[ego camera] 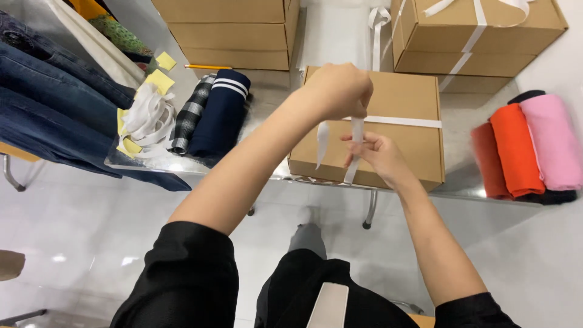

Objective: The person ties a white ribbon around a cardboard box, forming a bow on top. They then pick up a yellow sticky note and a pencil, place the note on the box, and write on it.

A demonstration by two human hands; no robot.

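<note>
Head view: left hand (337,91) and right hand (378,153) both pinch white ribbon (357,130) over cardboard box (398,109). Risk: loose end at 6 o'clock slips, wrap slackens; box near desk (467,182) edge.

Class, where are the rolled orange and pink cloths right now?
The rolled cloths lie at the table's right end, just right of the cardboard box being tied with white ribbon.
</note>
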